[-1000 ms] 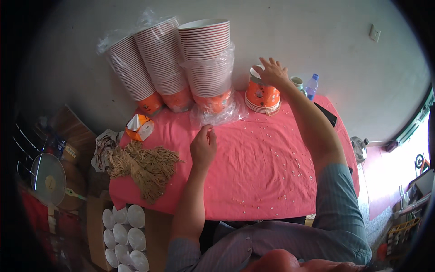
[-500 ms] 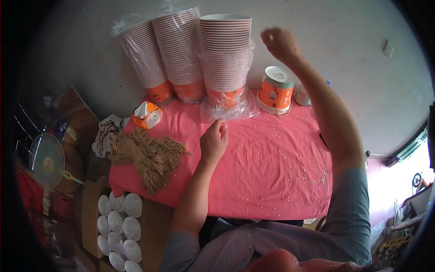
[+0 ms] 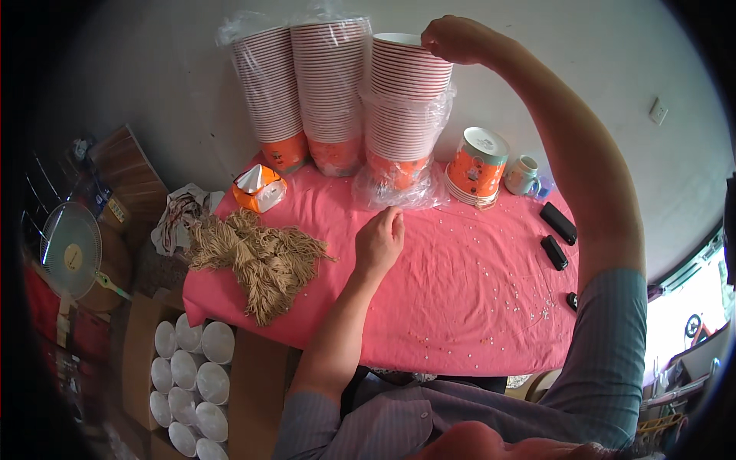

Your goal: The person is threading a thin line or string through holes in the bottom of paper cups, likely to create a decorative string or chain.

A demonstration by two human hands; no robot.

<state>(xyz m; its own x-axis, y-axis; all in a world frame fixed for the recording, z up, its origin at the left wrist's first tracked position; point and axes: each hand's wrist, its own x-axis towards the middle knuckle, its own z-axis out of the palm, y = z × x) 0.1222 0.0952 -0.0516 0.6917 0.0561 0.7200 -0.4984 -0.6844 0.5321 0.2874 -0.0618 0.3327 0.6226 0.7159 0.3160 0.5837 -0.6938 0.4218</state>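
Note:
Three tall stacks of nested paper tubs stand at the back of the pink-covered table. My right hand [image 3: 458,40] is raised to the top of the right-hand stack [image 3: 411,69], its fingers closed at the rim of the uppermost tub. Plastic wrap [image 3: 406,188] hangs round the lower part of that stack. My left hand [image 3: 381,239] is just in front of this wrap, thumb and fingers pressed together; whatever they hold, if anything, cannot be made out. An upside-down orange tub [image 3: 478,165] sits on a few white rims to the right, with beige string near its base.
A bundle of beige strings [image 3: 264,264] and an orange tissue pack [image 3: 259,188] lie at the left. Small white beads are scattered across the cloth [image 3: 452,307]. A mug [image 3: 522,176] and black objects [image 3: 558,223] are at the right. A carton [image 3: 257,383] holds clear cups.
My right hand has moved left onto the rim of the right-hand stack. My left hand keeps its closed pose near the wrap. The whole view has shifted slightly.

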